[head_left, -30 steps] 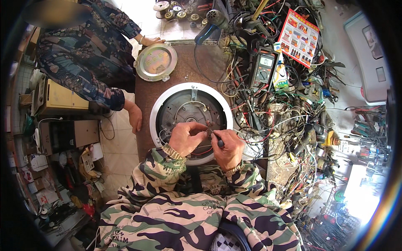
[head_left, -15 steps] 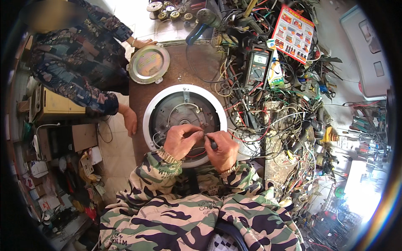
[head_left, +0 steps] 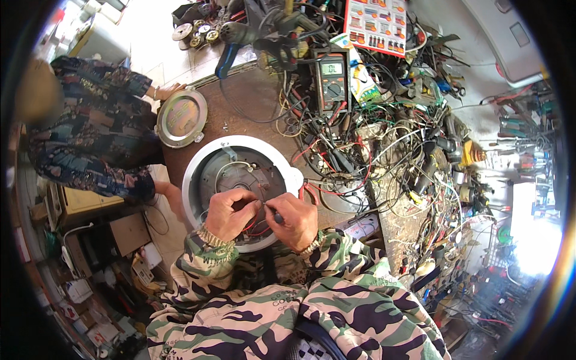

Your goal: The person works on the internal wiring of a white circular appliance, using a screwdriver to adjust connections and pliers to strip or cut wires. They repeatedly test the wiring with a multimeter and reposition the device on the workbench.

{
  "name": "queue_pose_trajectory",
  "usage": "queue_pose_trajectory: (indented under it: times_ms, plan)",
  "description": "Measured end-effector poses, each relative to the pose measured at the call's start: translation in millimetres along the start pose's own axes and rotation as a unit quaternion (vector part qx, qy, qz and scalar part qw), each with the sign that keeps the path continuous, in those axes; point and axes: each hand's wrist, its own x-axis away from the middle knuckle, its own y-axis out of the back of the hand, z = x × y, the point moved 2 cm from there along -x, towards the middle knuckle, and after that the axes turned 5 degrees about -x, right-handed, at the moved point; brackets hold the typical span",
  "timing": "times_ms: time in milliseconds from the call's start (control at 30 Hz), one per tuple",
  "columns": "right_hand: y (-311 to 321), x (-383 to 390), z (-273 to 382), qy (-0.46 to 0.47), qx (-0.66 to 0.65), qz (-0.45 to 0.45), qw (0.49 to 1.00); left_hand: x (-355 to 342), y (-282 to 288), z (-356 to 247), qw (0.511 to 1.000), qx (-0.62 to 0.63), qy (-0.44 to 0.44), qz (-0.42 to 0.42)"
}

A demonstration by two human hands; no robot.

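Note:
A round appliance body with a white rim (head_left: 193,168) and a dark metal interior lies open before me on the brown workbench (head_left: 252,102). My left hand (head_left: 228,215) is over its near part, thumb and forefinger pinched together at a thin wire end. Close to its right, my right hand (head_left: 295,223) is closed round a short tool with a dark handle (head_left: 278,217); its tip meets the left fingertips, too small to make out. Red wires (head_left: 257,228) run below the fingers. A pale sleeved wire (head_left: 237,164) curves inside the body.
Beyond the body lies a round metal cover (head_left: 182,117), with another person's hand (head_left: 171,90) at its edge. That person (head_left: 90,126) stands at the left. To the right are a multimeter (head_left: 332,84), red-handled pliers (head_left: 309,195), tangled cables (head_left: 390,144) and a printed leaflet (head_left: 377,25).
My view has shifted, so the bench and appliance body appear further left and slightly lower. Both hands keep their pinched grips close together over the near part of the body.

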Motion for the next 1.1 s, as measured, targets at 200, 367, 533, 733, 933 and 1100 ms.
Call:
queue_pose_trajectory:
  times_ms: [200,367,533,733,933,1100]
  plan:
    - [5,1,5,0.004,-0.02,-0.012,1.0,0,-4,14,1.0,0.017,-0.01,-0.016]
    - [32,24,-4,-0.019,-0.02,-0.04,0.999,8,5,27,0.995,0.093,0.027,-0.023]
    - [52,71,-68,-0.176,0.006,-0.014,0.984,20,6,29,0.996,0.082,-0.024,-0.034]
    - [27,76,-94,-0.297,-0.03,0.018,0.954,25,9,43,0.994,0.087,0.048,-0.036]
    - [12,62,-68,-0.191,-0.039,0.085,0.977,29,12,42,0.994,0.058,0.098,-0.002]
    - [-7,76,-56,-0.188,-0.032,0.167,0.967,52,26,53,0.994,0.028,0.108,-0.021]
